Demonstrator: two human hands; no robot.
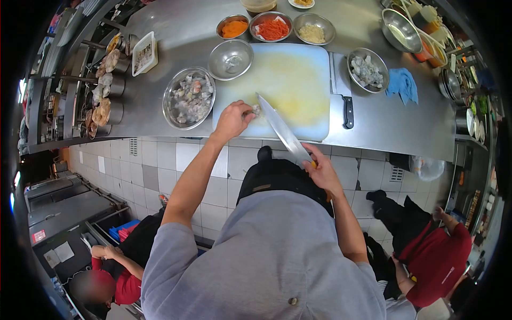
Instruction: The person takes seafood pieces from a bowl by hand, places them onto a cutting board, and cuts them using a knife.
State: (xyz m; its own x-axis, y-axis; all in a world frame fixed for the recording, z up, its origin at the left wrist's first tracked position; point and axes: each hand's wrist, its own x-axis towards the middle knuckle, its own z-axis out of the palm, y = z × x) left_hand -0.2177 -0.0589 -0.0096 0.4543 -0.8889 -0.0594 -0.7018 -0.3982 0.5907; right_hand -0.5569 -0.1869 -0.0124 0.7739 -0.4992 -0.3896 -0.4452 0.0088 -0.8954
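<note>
Left hand [234, 118]: grip pinched on small pale piece [256, 110], at near-left part of white cutting board [298, 96]. Right hand [321, 166]: grip clamped round handle of large knife [280, 129]; blade slants over board, tip near piece. Metal bowl [184, 127] of greyish chunks on desk [394, 128], left of board; second knife [341, 85] lies right.

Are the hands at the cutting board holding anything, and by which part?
The right hand holds a knife by its yellow handle. The left hand is at a small pale piece; its grip cannot be told.
</note>
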